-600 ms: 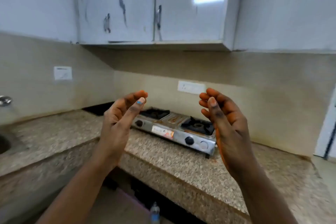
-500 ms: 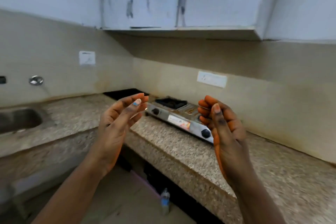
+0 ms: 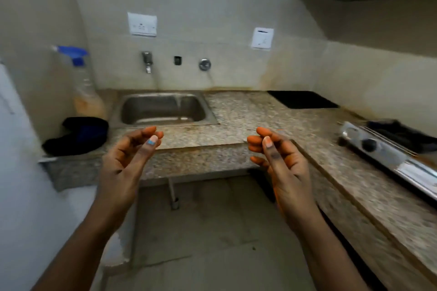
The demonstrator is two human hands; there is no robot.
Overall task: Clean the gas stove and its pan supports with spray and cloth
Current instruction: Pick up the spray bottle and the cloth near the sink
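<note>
Along the L-shaped granite counter [image 3: 248,111] nothing of the cleaning looks begun. At its right edge sits the gas stove [image 3: 387,149], pan supports [image 3: 402,134] in place on it, well apart from the sink [image 3: 163,108]. Left of the sink stand the spray bottle [image 3: 82,82] and, just in front, a dark cloth [image 3: 78,134], both untouched. Left hand [image 3: 127,158] and right hand [image 3: 281,158] hover empty, fingers loosely curled, so fetching, spraying and wiping all remain.
</note>
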